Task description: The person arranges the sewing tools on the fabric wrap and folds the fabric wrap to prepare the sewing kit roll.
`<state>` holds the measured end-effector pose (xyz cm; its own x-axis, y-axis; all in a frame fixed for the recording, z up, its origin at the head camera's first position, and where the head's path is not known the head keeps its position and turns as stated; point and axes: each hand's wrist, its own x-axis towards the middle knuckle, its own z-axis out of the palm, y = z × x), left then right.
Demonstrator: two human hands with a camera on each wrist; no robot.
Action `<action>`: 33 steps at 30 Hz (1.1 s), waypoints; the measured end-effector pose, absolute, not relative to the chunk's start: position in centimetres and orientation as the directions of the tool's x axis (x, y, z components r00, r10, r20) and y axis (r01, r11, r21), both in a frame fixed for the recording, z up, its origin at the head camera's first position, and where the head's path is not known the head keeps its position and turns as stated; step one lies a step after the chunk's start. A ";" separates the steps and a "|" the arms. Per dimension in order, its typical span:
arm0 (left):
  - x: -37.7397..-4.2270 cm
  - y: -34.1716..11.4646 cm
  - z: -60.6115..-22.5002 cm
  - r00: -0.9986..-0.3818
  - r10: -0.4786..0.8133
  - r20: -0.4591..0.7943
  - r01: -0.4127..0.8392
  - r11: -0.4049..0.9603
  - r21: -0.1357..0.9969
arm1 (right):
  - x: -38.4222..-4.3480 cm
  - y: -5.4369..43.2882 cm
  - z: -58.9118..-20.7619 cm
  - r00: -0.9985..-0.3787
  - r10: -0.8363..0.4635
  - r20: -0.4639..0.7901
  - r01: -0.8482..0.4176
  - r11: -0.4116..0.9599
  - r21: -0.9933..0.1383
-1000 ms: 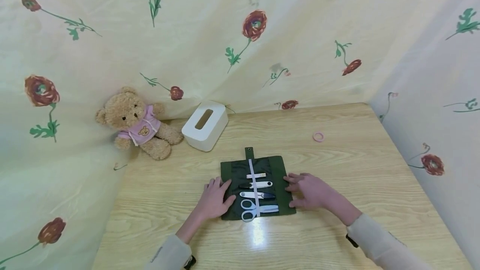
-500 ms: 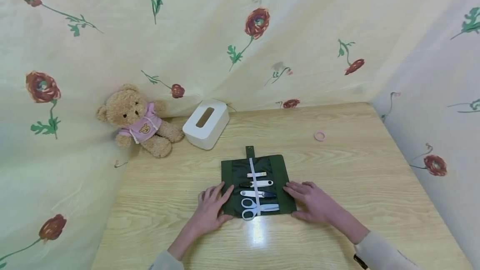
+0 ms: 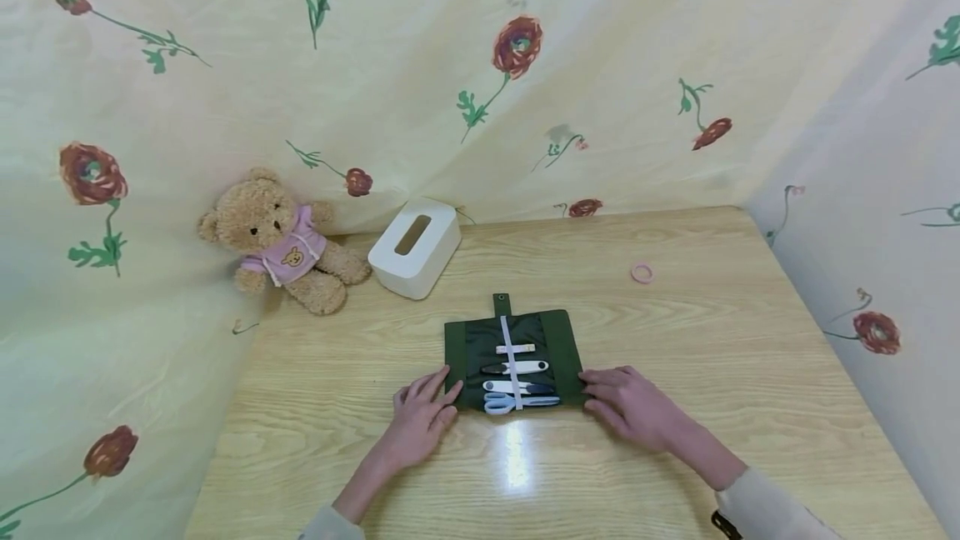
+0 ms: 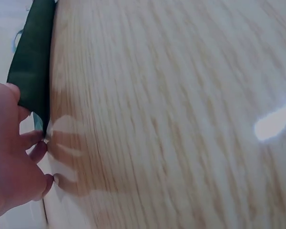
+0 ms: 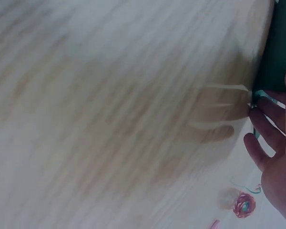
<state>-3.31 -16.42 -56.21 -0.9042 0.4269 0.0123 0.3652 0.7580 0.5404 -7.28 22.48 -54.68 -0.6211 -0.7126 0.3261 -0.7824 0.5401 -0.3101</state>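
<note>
A dark green fabric tool roll (image 3: 562, 344) lies unrolled in the head view, its near edge raised toward me. A pale elastic strap (image 3: 507, 340) crosses it. Under the strap sit light-blue-handled scissors (image 3: 497, 403), two slim white-and-dark tools (image 3: 536, 367) and a small pale clipper-like piece (image 3: 525, 348). My left hand (image 3: 418, 422) pinches the near left corner; in the left wrist view its thumb lies against the green cloth (image 4: 32, 62). My right hand (image 3: 637, 408) pinches the near right corner, with fingertips at the cloth's edge (image 5: 276, 57) in the right wrist view.
A white tissue box (image 3: 415, 248) stands behind the roll to the left, with a teddy bear (image 3: 292, 252) in a pink top beside it. A pink ring (image 3: 642, 273) lies at the back right of the wooden table (image 3: 750, 340). Flowered cloth hangs behind.
Both hands have shifted from the roll's sides to its near corners. The near edge has come up and tilted, so the scissors look foreshortened now.
</note>
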 end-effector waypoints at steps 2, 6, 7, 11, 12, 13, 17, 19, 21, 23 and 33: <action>-3.4 -16.3 -56.2 -0.918 0.396 0.031 0.340 0.744 0.576 | -7.8 22.2 -54.5 -0.642 -0.691 0.332 -0.763 0.535 -0.362; -4.0 -15.9 -56.2 -0.944 0.323 0.072 0.291 0.706 0.646 | -9.0 21.5 -54.0 -0.696 -0.634 0.337 -0.701 0.501 -0.508; -4.2 -15.8 -56.2 -0.950 0.302 0.080 0.278 0.701 0.657 | -9.3 21.4 -53.9 -0.719 -0.612 0.331 -0.674 0.496 -0.547; -5.4 -15.2 -56.1 -0.974 0.196 0.110 0.219 0.712 0.667 | -10.5 20.6 -53.7 -0.819 -0.498 0.283 -0.546 0.526 -0.653; -5.7 -15.0 -56.1 -0.979 0.166 0.115 0.200 0.723 0.662 | -10.8 20.3 -53.8 -0.841 -0.468 0.273 -0.518 0.548 -0.657; -6.0 -14.8 -56.1 -0.983 0.139 0.120 0.183 0.735 0.653 | -11.1 20.0 -53.8 -0.861 -0.437 0.262 -0.492 0.579 -0.650; -6.8 -14.0 -56.5 -0.982 0.063 0.178 0.152 0.823 0.547 | -12.1 19.1 -54.3 -0.904 -0.358 0.235 -0.427 0.708 -0.563; -6.9 -13.5 -56.6 -0.967 0.069 0.245 0.179 0.870 0.459 | -12.3 18.8 -54.7 -0.915 -0.337 0.223 -0.404 0.759 -0.510; -6.8 -12.9 -56.5 -0.938 0.135 0.320 0.253 0.896 0.364 | -12.4 18.5 -55.1 -0.919 -0.328 0.220 -0.394 0.791 -0.469; -6.4 -12.4 -56.2 -0.894 0.259 0.365 0.372 0.884 0.283 | -12.4 18.4 -55.4 -0.920 -0.321 0.225 -0.390 0.808 -0.442; -4.9 -11.5 -56.4 -0.823 0.539 0.179 0.563 0.815 0.133 | -10.6 16.8 -55.0 -0.679 -0.573 0.460 -0.670 0.739 -0.069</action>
<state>-4.88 -11.49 -56.44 -0.8228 0.5392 0.1794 0.5634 0.8154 0.1332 -10.58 16.82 -54.98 -0.6785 -0.5727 0.4599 -0.6703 0.7389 -0.0688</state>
